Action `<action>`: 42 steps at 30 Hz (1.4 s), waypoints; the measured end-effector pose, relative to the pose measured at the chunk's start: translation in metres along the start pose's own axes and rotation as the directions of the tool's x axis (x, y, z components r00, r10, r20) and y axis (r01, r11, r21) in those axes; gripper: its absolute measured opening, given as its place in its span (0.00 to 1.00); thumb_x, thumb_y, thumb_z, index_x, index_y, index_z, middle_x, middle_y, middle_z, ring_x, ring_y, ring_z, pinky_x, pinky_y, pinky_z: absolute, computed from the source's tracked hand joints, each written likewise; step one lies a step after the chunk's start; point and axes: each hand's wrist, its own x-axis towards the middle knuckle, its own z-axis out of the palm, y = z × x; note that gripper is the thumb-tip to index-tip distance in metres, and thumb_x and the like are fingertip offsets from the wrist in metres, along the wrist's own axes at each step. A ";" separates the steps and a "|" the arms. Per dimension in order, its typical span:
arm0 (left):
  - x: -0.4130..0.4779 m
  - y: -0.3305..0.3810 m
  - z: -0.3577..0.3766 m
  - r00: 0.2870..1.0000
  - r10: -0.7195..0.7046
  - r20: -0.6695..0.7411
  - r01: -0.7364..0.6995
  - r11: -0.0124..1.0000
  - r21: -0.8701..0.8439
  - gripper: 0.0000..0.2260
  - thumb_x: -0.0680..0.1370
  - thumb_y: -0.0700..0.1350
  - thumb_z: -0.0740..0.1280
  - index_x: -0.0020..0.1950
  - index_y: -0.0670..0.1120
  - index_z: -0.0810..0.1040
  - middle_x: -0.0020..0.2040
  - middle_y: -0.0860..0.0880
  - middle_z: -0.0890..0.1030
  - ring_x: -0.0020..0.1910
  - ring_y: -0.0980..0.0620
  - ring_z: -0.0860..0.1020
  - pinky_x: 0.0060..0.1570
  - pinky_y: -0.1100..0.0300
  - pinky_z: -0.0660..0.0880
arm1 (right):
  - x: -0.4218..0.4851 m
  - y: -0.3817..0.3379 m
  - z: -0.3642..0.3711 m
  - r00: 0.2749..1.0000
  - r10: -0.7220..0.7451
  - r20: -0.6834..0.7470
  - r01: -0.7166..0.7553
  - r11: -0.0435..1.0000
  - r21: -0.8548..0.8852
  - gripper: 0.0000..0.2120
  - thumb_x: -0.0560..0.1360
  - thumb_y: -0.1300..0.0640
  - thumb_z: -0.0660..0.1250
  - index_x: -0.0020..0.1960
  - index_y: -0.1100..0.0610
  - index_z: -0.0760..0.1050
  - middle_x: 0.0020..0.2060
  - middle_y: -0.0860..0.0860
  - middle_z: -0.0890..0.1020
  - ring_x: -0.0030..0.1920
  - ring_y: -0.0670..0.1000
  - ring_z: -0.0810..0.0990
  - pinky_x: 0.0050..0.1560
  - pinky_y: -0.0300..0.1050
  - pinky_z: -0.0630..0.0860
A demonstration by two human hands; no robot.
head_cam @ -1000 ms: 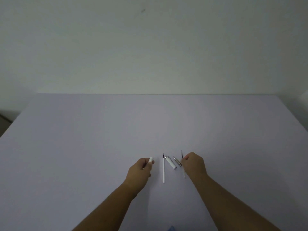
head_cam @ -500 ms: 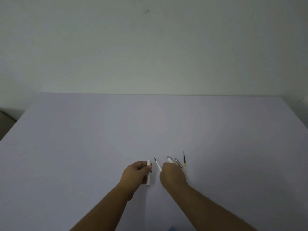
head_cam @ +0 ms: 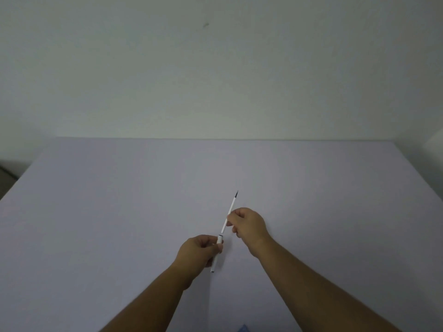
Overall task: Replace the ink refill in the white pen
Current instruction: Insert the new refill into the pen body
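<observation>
left hand [head_cam: 200, 251] closed around white pen barrel [head_cam: 216, 254], right hand [head_cam: 248, 224] pinching thin ink refill [head_cam: 229, 215] at mid-length, refill's lower end at barrel mouth just above left grip (dark tip pointing away), both held over lavender surface [head_cam: 119, 212]

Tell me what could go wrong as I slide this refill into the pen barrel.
The refill is thin and the right hand pinches it mid-length, so pushing off-axis could bend it. Its lower end sits right at the mouth of the pen barrel, which the left hand holds tilted; it may catch the rim.
</observation>
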 end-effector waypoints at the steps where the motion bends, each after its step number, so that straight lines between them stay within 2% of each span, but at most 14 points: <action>1: 0.000 0.001 0.001 1.000 0.005 -0.001 -0.005 1.000 0.005 0.08 0.75 0.43 0.69 0.52 0.42 0.83 0.46 0.42 0.82 0.44 0.46 0.78 0.47 0.56 0.78 | -0.001 0.000 -0.001 1.000 -0.010 0.011 0.010 1.000 -0.011 0.07 0.72 0.56 0.65 0.35 0.50 0.77 0.35 0.51 0.83 0.33 0.48 0.76 0.37 0.43 0.75; 9: 0.003 0.001 0.006 0.999 0.035 -0.013 -0.034 0.999 0.033 0.04 0.74 0.45 0.71 0.46 0.45 0.83 0.36 0.49 0.79 0.36 0.51 0.76 0.35 0.63 0.75 | -0.007 0.003 -0.011 0.997 -0.043 0.070 0.035 0.992 0.117 0.05 0.71 0.59 0.66 0.38 0.53 0.79 0.33 0.50 0.83 0.32 0.48 0.74 0.32 0.40 0.72; 13: 0.002 0.004 0.008 0.998 0.055 -0.029 -0.055 0.998 0.030 0.03 0.73 0.45 0.72 0.42 0.46 0.82 0.33 0.51 0.78 0.33 0.53 0.75 0.34 0.63 0.74 | -0.008 0.005 -0.012 0.994 -0.035 0.099 0.032 0.999 0.039 0.07 0.72 0.58 0.66 0.36 0.51 0.78 0.31 0.48 0.80 0.32 0.47 0.73 0.35 0.41 0.72; 17: 0.000 0.006 0.008 0.997 0.070 -0.021 -0.070 0.997 0.016 0.04 0.73 0.44 0.72 0.42 0.44 0.82 0.33 0.50 0.78 0.34 0.51 0.75 0.36 0.61 0.75 | -0.009 0.006 -0.014 0.982 -0.012 0.190 0.010 1.000 0.008 0.06 0.70 0.57 0.69 0.34 0.51 0.77 0.30 0.47 0.76 0.31 0.46 0.70 0.35 0.40 0.68; 19: -0.001 0.007 0.009 0.997 0.074 -0.009 -0.073 0.997 0.012 0.04 0.72 0.44 0.73 0.42 0.44 0.82 0.33 0.49 0.77 0.35 0.51 0.75 0.37 0.60 0.75 | -0.007 0.002 -0.015 0.982 0.014 0.186 -0.031 0.995 0.091 0.05 0.71 0.54 0.69 0.36 0.52 0.77 0.31 0.46 0.77 0.28 0.44 0.69 0.30 0.36 0.66; 22: -0.002 0.007 0.010 0.998 0.065 0.006 -0.065 0.998 0.018 0.04 0.71 0.43 0.74 0.42 0.45 0.82 0.36 0.47 0.79 0.37 0.50 0.76 0.40 0.58 0.76 | -0.001 -0.005 -0.018 0.993 0.016 0.113 -0.044 0.969 0.242 0.04 0.73 0.55 0.68 0.40 0.55 0.78 0.33 0.49 0.78 0.27 0.46 0.68 0.29 0.38 0.66; 25: 0.001 0.006 0.012 0.998 0.064 0.007 -0.064 0.998 0.006 0.03 0.71 0.44 0.74 0.41 0.45 0.82 0.36 0.47 0.79 0.37 0.49 0.76 0.41 0.57 0.76 | 0.003 -0.005 -0.023 0.986 -0.039 0.164 0.015 0.989 0.146 0.04 0.71 0.57 0.69 0.37 0.53 0.78 0.31 0.49 0.78 0.27 0.46 0.68 0.30 0.39 0.67; 29: 0.005 0.006 0.013 0.997 0.077 -0.005 -0.077 0.997 0.014 0.04 0.71 0.45 0.74 0.42 0.45 0.82 0.34 0.50 0.80 0.34 0.51 0.77 0.37 0.60 0.77 | 0.005 0.003 -0.026 0.950 0.033 0.309 -0.022 0.999 -0.039 0.05 0.68 0.53 0.71 0.34 0.50 0.79 0.29 0.46 0.77 0.26 0.46 0.67 0.28 0.39 0.65; 31: 0.007 0.005 0.012 0.997 0.074 -0.002 -0.074 0.997 -0.005 0.04 0.70 0.45 0.74 0.42 0.45 0.82 0.33 0.50 0.79 0.34 0.51 0.76 0.37 0.59 0.77 | 0.010 0.004 -0.031 0.962 0.040 0.271 -0.046 0.999 0.019 0.05 0.69 0.51 0.72 0.36 0.52 0.80 0.28 0.45 0.78 0.25 0.44 0.68 0.28 0.38 0.66; 33: 0.008 0.003 0.011 0.997 0.075 0.001 -0.075 0.997 -0.030 0.04 0.70 0.44 0.75 0.42 0.46 0.82 0.33 0.50 0.77 0.34 0.51 0.76 0.37 0.59 0.76 | 0.017 0.006 -0.038 0.992 0.019 0.126 -0.024 0.999 0.040 0.06 0.71 0.51 0.71 0.41 0.54 0.80 0.34 0.47 0.79 0.29 0.45 0.72 0.33 0.39 0.69; 35: 0.010 0.002 0.009 0.997 0.080 0.013 -0.079 0.995 -0.067 0.05 0.71 0.43 0.74 0.46 0.47 0.83 0.32 0.51 0.76 0.34 0.51 0.76 0.39 0.58 0.77 | 0.027 0.011 -0.047 0.999 -0.040 -0.022 0.035 0.980 -0.195 0.05 0.72 0.55 0.68 0.42 0.56 0.79 0.38 0.50 0.81 0.38 0.49 0.77 0.41 0.42 0.73; 38: 0.012 0.001 0.007 0.995 0.088 0.049 -0.081 0.989 -0.122 0.11 0.72 0.41 0.73 0.52 0.53 0.81 0.30 0.54 0.77 0.34 0.52 0.78 0.42 0.56 0.78 | 0.034 0.021 -0.048 0.998 -0.059 -0.024 0.030 0.771 -0.637 0.09 0.73 0.59 0.61 0.45 0.58 0.80 0.45 0.55 0.83 0.44 0.55 0.77 0.43 0.45 0.73; 40: 0.013 -0.001 0.007 0.994 0.096 0.055 -0.088 0.988 -0.125 0.12 0.72 0.41 0.73 0.50 0.57 0.81 0.28 0.56 0.77 0.33 0.53 0.77 0.40 0.58 0.78 | 0.036 0.028 -0.044 1.000 -0.021 0.013 0.023 0.625 -0.780 0.10 0.73 0.59 0.59 0.45 0.57 0.79 0.47 0.57 0.82 0.43 0.56 0.75 0.40 0.44 0.71; 42: 0.015 -0.001 0.006 0.994 0.100 0.047 -0.094 0.988 -0.121 0.12 0.72 0.41 0.73 0.49 0.58 0.81 0.27 0.57 0.77 0.32 0.54 0.77 0.38 0.59 0.77 | 0.039 0.034 -0.041 0.999 -0.010 0.032 0.032 0.543 -0.839 0.08 0.74 0.57 0.61 0.44 0.56 0.78 0.47 0.58 0.81 0.46 0.57 0.77 0.44 0.46 0.75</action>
